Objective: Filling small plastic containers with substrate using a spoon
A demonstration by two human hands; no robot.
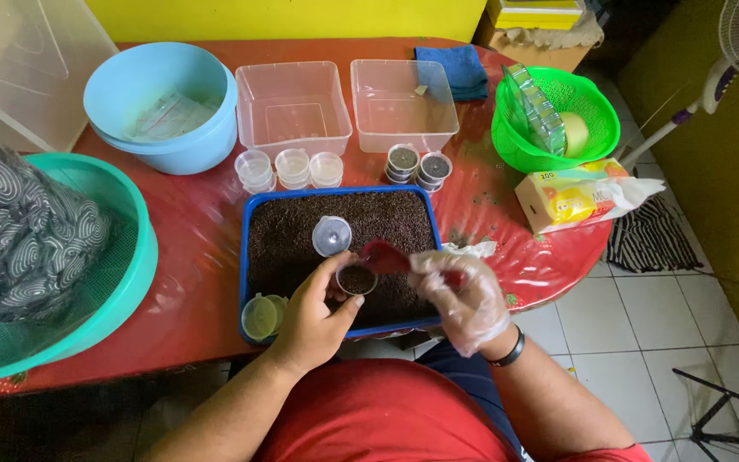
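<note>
**Cups part filled, three stacks still empty**

Filling looks under way rather than near its end. The left hand [314, 321] has its fingers wrapped around a small clear cup [357, 279] that already holds dark grainy material, held just over the near edge of the blue tray [251, 257]. The right hand [464, 299], in a thin plastic glove, has its fingers closed on a red spoon [384, 256] whose bowl sits at the cup's rim. Beyond the tray's far edge, two short stacks of filled, lidded cups [418, 167] stand as finished work; to their left, three stacks of empty cups [291, 168] wait, so more seems left than done. Inside the tray, a loose lid [332, 235] lies on the dark material, and a greenish lidded cup [261, 316] rests in the near left corner.

How many cups each stack holds cannot be counted. The spoon's handle is hidden inside the glove, and whether its bowl carries anything is unclear. The two clear tubs [292, 107] beyond the tray look nearly empty. The teal basin [130, 274] left of the tray is cut off by the frame.
</note>
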